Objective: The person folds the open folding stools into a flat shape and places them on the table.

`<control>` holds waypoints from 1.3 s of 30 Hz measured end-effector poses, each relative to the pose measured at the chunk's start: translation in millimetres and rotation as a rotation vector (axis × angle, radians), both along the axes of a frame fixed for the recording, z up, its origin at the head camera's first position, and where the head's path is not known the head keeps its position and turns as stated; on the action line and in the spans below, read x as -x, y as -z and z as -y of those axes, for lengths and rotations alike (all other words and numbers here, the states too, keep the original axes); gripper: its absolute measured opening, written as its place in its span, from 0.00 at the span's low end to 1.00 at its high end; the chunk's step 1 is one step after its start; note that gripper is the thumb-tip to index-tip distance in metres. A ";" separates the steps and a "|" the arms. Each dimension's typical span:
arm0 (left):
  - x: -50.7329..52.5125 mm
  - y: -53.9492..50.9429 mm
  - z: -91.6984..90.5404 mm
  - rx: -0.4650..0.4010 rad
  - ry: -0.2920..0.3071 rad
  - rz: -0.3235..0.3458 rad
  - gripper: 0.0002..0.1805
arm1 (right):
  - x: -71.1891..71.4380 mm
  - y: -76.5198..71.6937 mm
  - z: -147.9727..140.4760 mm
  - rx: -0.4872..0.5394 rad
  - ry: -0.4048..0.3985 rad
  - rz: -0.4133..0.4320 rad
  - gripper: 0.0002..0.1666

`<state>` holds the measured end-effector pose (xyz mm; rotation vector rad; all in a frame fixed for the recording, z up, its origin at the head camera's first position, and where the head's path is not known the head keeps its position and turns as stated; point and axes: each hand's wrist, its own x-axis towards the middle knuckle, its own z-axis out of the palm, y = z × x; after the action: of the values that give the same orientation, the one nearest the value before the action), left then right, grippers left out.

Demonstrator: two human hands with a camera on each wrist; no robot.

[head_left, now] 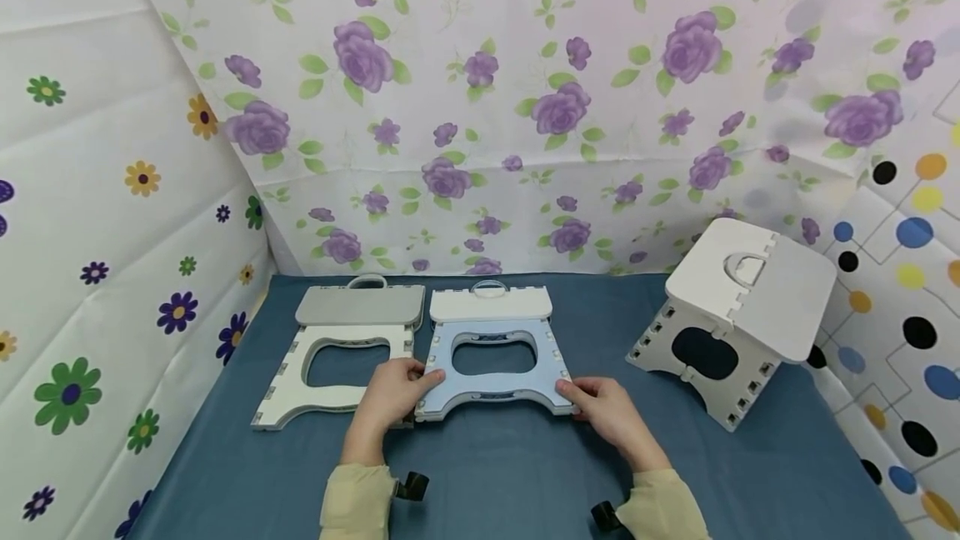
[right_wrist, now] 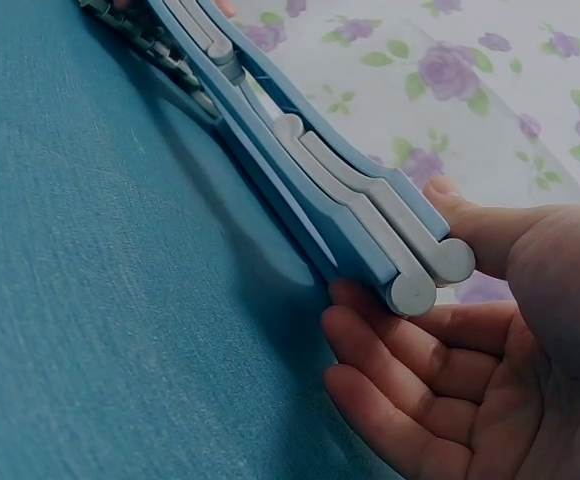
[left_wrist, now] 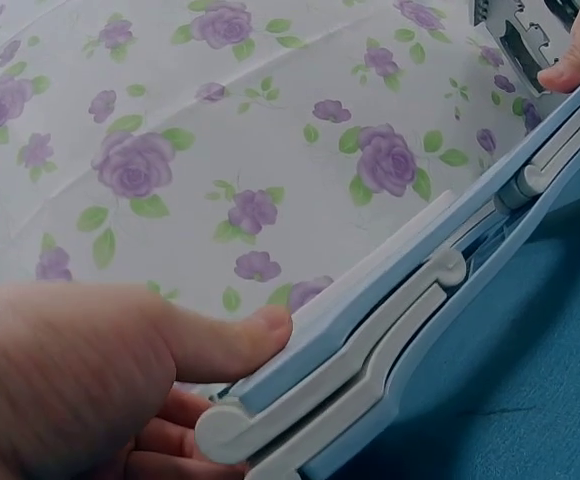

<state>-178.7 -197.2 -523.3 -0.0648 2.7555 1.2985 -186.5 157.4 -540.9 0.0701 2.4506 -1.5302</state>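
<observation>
A folded blue and white stool (head_left: 495, 390) lies in the middle of the head view, its white handled part at the far side. The left hand (head_left: 393, 394) grips its near left corner, thumb on top and fingers beneath, as the left wrist view shows with the thumb on the stool's blue edge (left_wrist: 300, 345). At the near right corner the right hand (head_left: 611, 419) holds the stool the same way. In the right wrist view that hand (right_wrist: 490, 350) has its thumb against the blue and grey leg ends (right_wrist: 410, 292) and its fingers under them.
A folded grey and white stool (head_left: 337, 398) lies just left of the blue one. An unfolded white stool (head_left: 787, 298) stands tilted in view at the right. Flowered cloth (head_left: 450, 107) hangs behind the blue-covered table (head_left: 487, 482), and patterned cloths hang at both sides.
</observation>
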 end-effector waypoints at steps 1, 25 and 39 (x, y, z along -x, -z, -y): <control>-1.1 -0.4 -0.8 0.003 -0.016 -0.005 0.25 | -1.1 0.3 0.0 -0.002 0.000 0.000 0.33; 2.1 -11.1 -0.2 -0.154 -0.233 -0.142 0.20 | -0.1 4.1 -0.2 -0.077 -0.002 -0.046 0.31; 0.8 -10.5 0.4 -0.151 -0.239 -0.151 0.18 | -1.4 4.5 -3.2 -0.201 -0.029 -0.154 0.25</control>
<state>-179.5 -197.6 -512.8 -0.3066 2.8321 1.6300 -185.1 160.6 -545.4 -0.0488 2.7071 -1.3184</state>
